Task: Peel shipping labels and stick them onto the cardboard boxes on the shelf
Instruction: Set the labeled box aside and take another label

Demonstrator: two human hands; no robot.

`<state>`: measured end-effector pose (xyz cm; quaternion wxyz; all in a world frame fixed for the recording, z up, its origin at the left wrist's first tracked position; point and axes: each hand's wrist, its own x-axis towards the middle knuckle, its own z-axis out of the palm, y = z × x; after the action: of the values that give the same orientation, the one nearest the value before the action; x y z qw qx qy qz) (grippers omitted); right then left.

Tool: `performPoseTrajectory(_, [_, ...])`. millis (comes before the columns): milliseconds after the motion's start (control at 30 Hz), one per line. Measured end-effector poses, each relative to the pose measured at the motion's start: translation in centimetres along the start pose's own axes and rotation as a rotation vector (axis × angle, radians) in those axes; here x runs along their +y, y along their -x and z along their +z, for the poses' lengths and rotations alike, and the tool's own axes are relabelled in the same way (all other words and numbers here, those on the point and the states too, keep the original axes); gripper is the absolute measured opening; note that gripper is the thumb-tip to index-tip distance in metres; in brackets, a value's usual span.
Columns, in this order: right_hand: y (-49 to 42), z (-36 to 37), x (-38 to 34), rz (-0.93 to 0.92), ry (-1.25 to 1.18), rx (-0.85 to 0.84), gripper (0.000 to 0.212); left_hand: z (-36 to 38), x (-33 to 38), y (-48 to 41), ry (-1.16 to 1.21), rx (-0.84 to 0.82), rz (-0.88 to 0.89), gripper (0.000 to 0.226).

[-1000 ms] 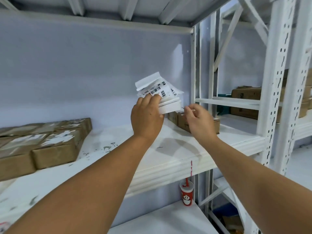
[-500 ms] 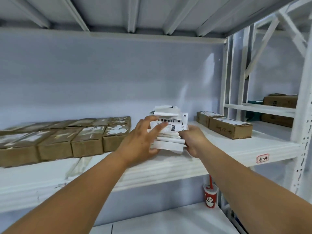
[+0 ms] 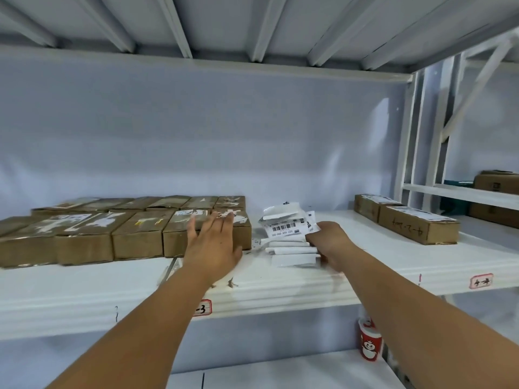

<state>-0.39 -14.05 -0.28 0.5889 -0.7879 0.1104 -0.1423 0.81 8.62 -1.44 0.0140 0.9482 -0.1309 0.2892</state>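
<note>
A stack of white shipping labels (image 3: 286, 234) with barcodes rests on the white shelf (image 3: 280, 282), and my right hand (image 3: 327, 242) grips its right side. My left hand (image 3: 212, 242) is spread with straight fingers, reaching over the nearest cardboard box (image 3: 179, 242) at the right end of a row of several brown boxes (image 3: 84, 242). Torn white label remains cover the tops of those boxes. Two more cardboard boxes (image 3: 415, 226) with labels on top lie at the right of the shelf.
Upright white posts (image 3: 415, 136) bound the shelf on the right, with further boxes (image 3: 497, 183) on the neighbouring rack. A red paper cup (image 3: 370, 343) stands on the lower shelf. An upper shelf with ribs hangs overhead.
The label stack has come down from mid-air onto the shelf. My left hand has let go of it and moved left toward the row of boxes. The view has swung left.
</note>
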Motion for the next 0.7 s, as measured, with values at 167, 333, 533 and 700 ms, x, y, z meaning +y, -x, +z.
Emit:
performPoseTrajectory(167, [-0.8, -0.9, 0.1, -0.081, 0.224, 0.055, 0.037, 0.3, -0.3, -0.2, 0.042, 0.034, 0.047, 0.069])
performPoseTrajectory(333, [-1.2, -1.5, 1.2, -0.168, 0.002, 0.100, 0.031, 0.0, 0.1, -0.1, 0.219, 0.083, 0.195, 0.063])
performPoseTrajectory(533, [-1.0, -1.6, 1.4, -0.255, -0.162, 0.064, 0.011, -1.0, 0.7, 0.4, 0.194, 0.039, 0.214, 0.057])
performPoseTrajectory(700, [-0.3, -1.4, 1.3, -0.294, -0.053, -0.078, 0.018, -1.8, 0.8, 1.2, 0.198, 0.069, 0.218, 0.049])
